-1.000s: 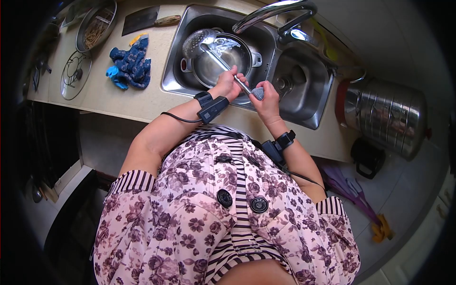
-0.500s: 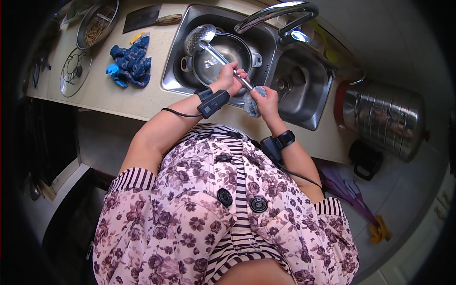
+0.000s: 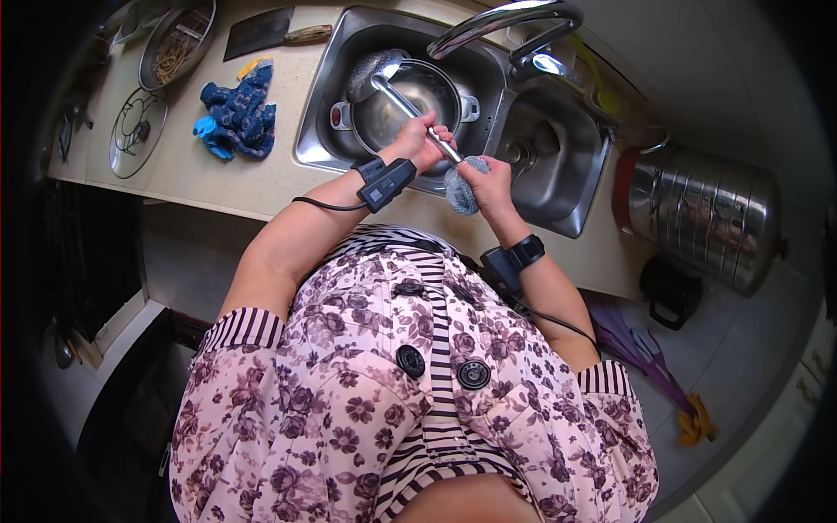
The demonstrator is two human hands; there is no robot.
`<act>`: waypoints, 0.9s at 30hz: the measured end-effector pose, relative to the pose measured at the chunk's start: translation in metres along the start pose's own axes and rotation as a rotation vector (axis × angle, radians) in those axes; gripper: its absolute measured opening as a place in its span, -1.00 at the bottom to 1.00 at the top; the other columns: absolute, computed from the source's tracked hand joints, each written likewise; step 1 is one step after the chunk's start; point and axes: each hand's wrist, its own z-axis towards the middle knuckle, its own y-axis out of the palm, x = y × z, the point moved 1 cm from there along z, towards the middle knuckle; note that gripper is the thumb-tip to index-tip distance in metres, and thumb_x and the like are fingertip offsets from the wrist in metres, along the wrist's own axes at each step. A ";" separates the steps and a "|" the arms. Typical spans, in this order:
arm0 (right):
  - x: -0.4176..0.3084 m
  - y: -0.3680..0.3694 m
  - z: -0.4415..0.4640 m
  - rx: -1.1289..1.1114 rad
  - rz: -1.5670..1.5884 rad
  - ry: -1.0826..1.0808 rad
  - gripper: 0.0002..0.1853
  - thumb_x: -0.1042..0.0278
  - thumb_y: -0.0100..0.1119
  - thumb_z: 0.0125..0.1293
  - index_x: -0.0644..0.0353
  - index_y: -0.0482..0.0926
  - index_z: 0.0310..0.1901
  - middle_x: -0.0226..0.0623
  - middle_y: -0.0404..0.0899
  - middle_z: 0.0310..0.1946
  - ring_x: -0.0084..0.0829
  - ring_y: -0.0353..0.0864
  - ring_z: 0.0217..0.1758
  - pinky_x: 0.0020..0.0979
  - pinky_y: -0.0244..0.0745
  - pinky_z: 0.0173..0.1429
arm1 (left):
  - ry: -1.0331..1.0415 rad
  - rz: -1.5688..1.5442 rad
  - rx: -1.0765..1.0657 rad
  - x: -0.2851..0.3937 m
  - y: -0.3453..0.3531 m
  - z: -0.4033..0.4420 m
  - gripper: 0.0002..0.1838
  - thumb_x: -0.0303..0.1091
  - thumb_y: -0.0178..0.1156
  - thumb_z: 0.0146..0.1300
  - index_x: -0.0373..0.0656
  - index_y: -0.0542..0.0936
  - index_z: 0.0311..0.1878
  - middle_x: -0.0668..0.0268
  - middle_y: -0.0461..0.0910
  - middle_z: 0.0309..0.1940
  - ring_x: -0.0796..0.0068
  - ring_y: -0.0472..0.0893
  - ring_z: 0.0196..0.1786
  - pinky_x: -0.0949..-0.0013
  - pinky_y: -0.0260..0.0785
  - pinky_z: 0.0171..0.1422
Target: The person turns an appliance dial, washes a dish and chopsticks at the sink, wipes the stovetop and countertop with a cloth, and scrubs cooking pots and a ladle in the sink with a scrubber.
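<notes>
Over the left sink basin, my left hand is closed round the metal handle of a slotted skimmer. The skimmer's perforated head is tilted above the left rim of a two-handled steel pot standing in the basin. My right hand grips a grey steel-wool scrubber, pressed around the lower end of the handle, close to the sink's front edge. That end of the handle is hidden by the scrubber and fingers.
A chrome faucet arches over the sink, with the right basin beside it. Left on the counter lie a blue patterned cloth, a cleaver, a glass lid and a pan. A large steel container is at right.
The skimmer has turned slightly about its handle, so its head faces differently and has shifted a little right. Both hands keep their holds in nearly the same place.
</notes>
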 end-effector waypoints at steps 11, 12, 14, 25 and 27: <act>-0.038 -0.003 -0.005 0.064 -0.642 -0.779 -0.75 0.45 0.29 -0.02 0.30 0.48 -0.29 -0.09 0.52 -0.39 -0.09 0.55 -0.30 -0.23 0.47 -0.18 | 0.010 0.126 0.138 0.003 0.003 0.010 -0.77 -0.17 -0.20 0.46 -0.10 0.23 -0.27 0.27 0.28 -0.50 0.37 0.34 -0.45 0.03 0.33 -0.18; -0.039 -0.004 -0.004 0.042 -0.671 -0.840 -0.73 0.48 0.30 -0.02 0.29 0.47 -0.26 -0.10 0.51 -0.37 -0.10 0.54 -0.29 -0.23 0.47 -0.18 | 0.012 0.147 0.156 0.003 0.004 0.010 -0.77 -0.17 -0.20 0.46 -0.10 0.23 -0.26 0.26 0.28 -0.49 0.37 0.35 -0.44 0.02 0.33 -0.18; -0.042 -0.005 -0.004 -0.004 -0.736 -0.932 -0.71 0.50 0.29 -0.03 0.29 0.46 -0.24 -0.11 0.50 -0.36 -0.11 0.53 -0.26 -0.23 0.47 -0.16 | -0.046 0.112 0.176 0.005 0.006 0.010 -0.80 -0.22 -0.21 0.46 -0.12 0.23 -0.25 0.24 0.29 -0.46 0.36 0.36 -0.42 0.01 0.33 -0.18; -0.082 -0.028 -0.023 0.063 -0.442 -0.889 -0.65 0.49 0.37 -0.03 0.28 0.49 -0.18 -0.14 0.53 -0.26 -0.17 0.56 -0.20 -0.31 0.48 -0.09 | -0.049 0.221 0.044 0.018 0.035 -0.035 -0.94 -0.59 -0.16 0.33 -0.33 0.22 -0.17 0.15 0.30 -0.32 0.37 0.43 -0.31 -0.06 0.38 0.01; -0.087 -0.036 -0.028 0.085 -0.339 -0.789 -0.66 0.46 0.39 0.01 0.26 0.52 -0.16 -0.25 0.56 -0.23 -0.36 0.58 -0.20 -0.41 0.47 -0.08 | -0.108 0.127 -0.032 0.025 0.032 -0.040 -0.93 -0.58 -0.15 0.33 -0.33 0.21 -0.17 0.16 0.30 -0.31 0.37 0.41 -0.31 -0.01 0.38 -0.01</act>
